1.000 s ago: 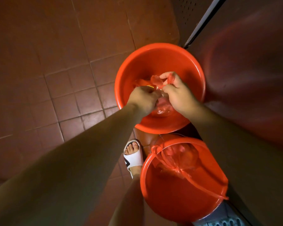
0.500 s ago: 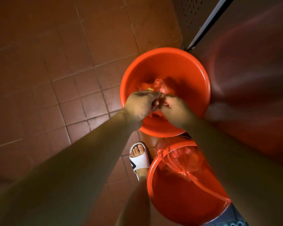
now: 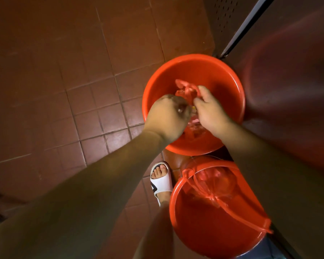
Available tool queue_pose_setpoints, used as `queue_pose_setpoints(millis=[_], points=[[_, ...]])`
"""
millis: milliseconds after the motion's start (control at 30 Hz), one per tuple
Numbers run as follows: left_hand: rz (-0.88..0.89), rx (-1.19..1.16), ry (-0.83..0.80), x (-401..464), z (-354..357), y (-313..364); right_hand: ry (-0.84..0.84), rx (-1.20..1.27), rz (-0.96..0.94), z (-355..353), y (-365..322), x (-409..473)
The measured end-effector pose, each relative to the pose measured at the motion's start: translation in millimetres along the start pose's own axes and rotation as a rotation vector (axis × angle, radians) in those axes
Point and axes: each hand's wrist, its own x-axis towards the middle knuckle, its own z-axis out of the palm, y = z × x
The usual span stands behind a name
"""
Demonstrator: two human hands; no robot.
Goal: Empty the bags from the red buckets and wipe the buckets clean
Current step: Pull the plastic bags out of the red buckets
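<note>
Tiled floor (image 3: 64, 90) open leftward – wall (image 3: 288, 90) hems both buckets (image 3: 223, 71)

Red buckets (image 3: 224, 71) w/ translucent red bags (image 3: 187, 90), white sandal (image 3: 162, 183), reddish-brown tile floor (image 3: 64, 71).

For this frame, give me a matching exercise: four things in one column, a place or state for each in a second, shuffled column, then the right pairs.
Things
1. far bucket
2. near bucket
3. white slipper
4. right hand

Places or states
A. on a foot, on the tiled floor left of the near bucket
B. pinches a red plastic bag
C. both hands work over it
D. holds a tied red bag, no hand at it

Pairs: 1-C, 2-D, 3-A, 4-B
</note>
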Motion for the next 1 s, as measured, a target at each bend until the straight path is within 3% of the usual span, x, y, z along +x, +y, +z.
queue_pose_setpoints(millis=[100, 200, 300, 433, 600, 867, 1000], points=[[0.114, 0.123, 0.041, -4, -1, -2, -0.214, 0.035, -0.029, -5, -10, 2], [0.127, 0.059, 0.079, -8, -1, -8, -0.256, 0.155, 0.027, -20, -4, -4], [-0.107, -0.24, -0.002, -5, 0, -12, -0.195, 0.377, 0.063, -31, 7, -7], [-0.37, -0.586, 0.016, -3, 3, -15, 0.03, 0.33, 0.045, -27, 13, -5], [-0.548, -0.851, 0.118, 3, 4, -18, 0.108, 0.347, 0.066, -21, 7, -4], [-0.7, -0.892, 0.258, 9, -1, -44, 0.188, 0.152, 0.135, -31, 16, -12], [-0.715, -0.798, 0.287, 8, -6, -64, 0.085, 0.114, 0.134, -54, 24, -25]])
